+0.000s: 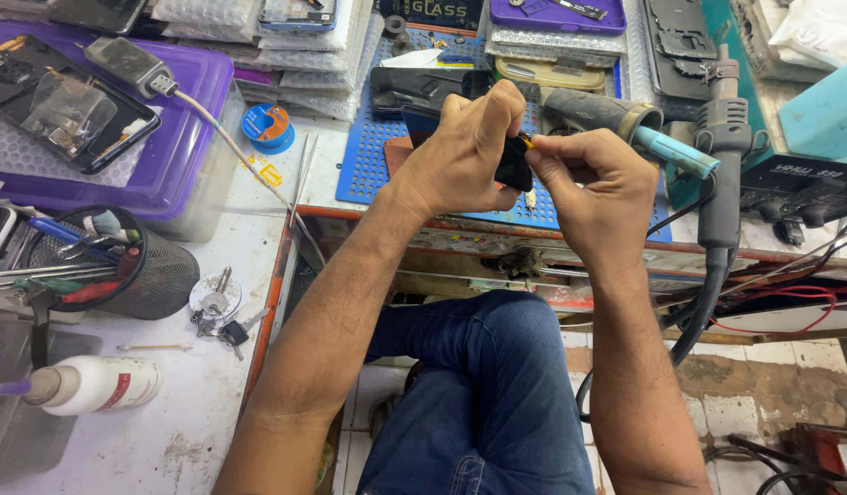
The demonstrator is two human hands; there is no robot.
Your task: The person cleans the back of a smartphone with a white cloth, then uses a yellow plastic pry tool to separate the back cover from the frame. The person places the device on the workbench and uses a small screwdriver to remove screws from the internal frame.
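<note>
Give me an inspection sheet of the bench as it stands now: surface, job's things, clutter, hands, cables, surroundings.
Surface: blue perforated mat on a worn bench; white side table.
Job's things: small black part held between both hands, an orange-tipped bit at its top.
Clutter: purple tray of phone parts, mesh tool cup, keys, solder spool, white bottle.
Grippers: left hand pinches the part; right hand grips its other side.
Cables: white cable over the tray; black hose hanging off the bench.
Surroundings: hot-air handle, tiled floor, the person's jeans.
</note>
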